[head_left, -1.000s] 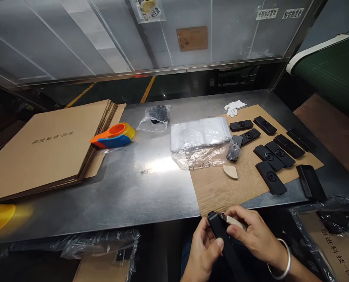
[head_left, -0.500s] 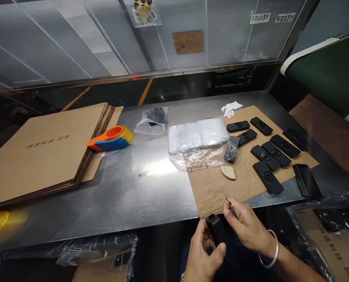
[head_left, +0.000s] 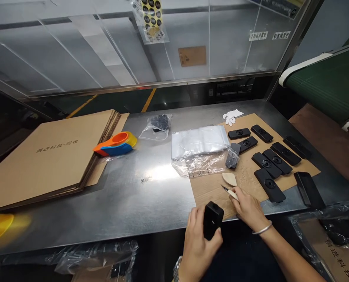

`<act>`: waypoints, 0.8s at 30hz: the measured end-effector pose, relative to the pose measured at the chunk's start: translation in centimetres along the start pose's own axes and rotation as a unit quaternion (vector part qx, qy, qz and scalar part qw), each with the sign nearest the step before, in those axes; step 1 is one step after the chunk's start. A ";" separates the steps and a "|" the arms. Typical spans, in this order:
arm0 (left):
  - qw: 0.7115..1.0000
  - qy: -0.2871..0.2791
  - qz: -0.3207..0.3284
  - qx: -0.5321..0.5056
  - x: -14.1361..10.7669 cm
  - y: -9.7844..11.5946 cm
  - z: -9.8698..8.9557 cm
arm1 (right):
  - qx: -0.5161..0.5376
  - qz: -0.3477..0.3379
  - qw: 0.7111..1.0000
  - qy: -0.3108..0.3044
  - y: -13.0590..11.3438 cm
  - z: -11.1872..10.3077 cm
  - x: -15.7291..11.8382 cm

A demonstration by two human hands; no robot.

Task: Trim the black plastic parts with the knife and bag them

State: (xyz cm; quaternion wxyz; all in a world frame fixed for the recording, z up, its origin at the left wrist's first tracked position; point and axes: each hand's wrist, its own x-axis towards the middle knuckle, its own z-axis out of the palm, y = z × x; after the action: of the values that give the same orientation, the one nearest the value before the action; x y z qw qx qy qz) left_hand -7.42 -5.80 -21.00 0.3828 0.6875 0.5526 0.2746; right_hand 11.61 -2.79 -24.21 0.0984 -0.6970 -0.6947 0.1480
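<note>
Held up at the table's front edge is a black plastic housing (head_left: 212, 219), with my left hand (head_left: 198, 239) closed around its side. My right hand (head_left: 249, 207) grips a craft knife (head_left: 230, 192) with a pale handle, its pointed tip aimed left over the cardboard sheet (head_left: 207, 194). Just beyond the knife lies a beige, wedge-shaped piece (head_left: 229, 179). To the right, several black plastic covers (head_left: 269, 184) with round centres lie on the cardboard. Near the front right edge sits another black housing (head_left: 309, 190).
A stack of flat cardboard (head_left: 57, 156) and an orange-and-blue tape dispenser (head_left: 115, 144) are on the left. Clear plastic bags (head_left: 200, 143) lie mid-table, and a white glove (head_left: 232, 116) behind. Plastic-lined boxes (head_left: 336, 250) stand below the front edge.
My left hand has raised the housing and turned it to show another face. The knife in my right hand has moved up toward the beige piece and tipped flatter. The camera view has shifted slightly.
</note>
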 end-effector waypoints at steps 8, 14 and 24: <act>0.927 -0.059 0.155 0.336 5.2 -0.9 2.0 | -0.091 -0.037 0.994 0.046 2.3 0.7 1.9; 0.919 -0.091 0.215 0.317 6.2 -2.2 2.9 | -0.094 -0.107 0.986 0.081 1.1 -1.3 5.5; 0.980 -0.056 0.156 0.114 7.3 -4.0 0.2 | -0.171 -0.209 0.956 0.116 -3.2 1.2 16.5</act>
State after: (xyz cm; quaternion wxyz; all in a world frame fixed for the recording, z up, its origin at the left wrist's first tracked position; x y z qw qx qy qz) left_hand -7.75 1.62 -24.75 0.2848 0.8185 0.4439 0.2278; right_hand 8.04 13.62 -25.40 0.0867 -0.5549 -0.8236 -0.0785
